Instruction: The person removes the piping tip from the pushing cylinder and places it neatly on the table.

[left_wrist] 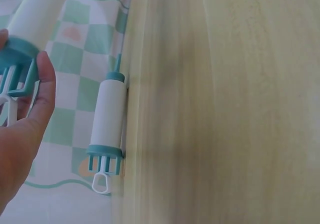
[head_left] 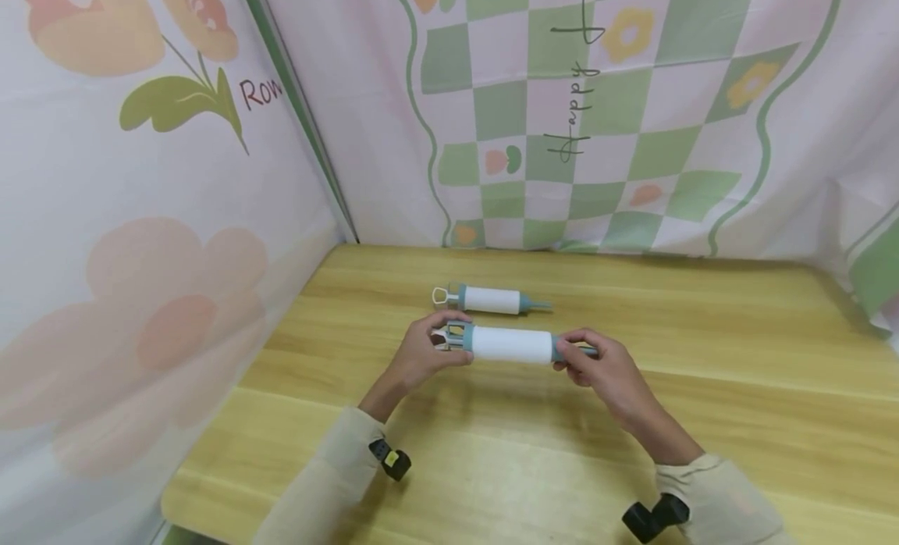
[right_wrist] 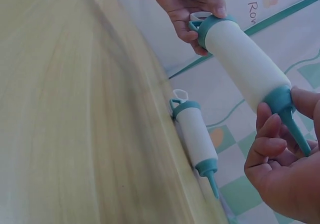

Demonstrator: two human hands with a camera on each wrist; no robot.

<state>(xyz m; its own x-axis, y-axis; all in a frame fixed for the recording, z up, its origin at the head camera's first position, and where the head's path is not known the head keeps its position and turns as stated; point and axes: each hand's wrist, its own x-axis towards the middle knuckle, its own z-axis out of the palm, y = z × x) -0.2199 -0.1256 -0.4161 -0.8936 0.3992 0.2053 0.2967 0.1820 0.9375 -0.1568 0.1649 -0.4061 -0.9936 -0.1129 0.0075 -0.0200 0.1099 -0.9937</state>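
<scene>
In the head view, a wood-grain table spreads from just past 3 o'clock round to 8. On it, just off centre toward 4 o'clock, lies a white tube with teal ends, nozzle pointing to 3. A green-checked cloth hangs from 11 to 3 (its lettering runs sideways), and a flowered wall sheet fills 8 to 11.

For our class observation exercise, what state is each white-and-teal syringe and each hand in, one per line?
Held syringe: raised above the table, nozzle fitted.
Other syringe: lying on the table, nozzle likewise fitted, untouched.
Left hand: gripping the held syringe's collar end.
Right hand: pinching the held syringe's nozzle end.
</scene>
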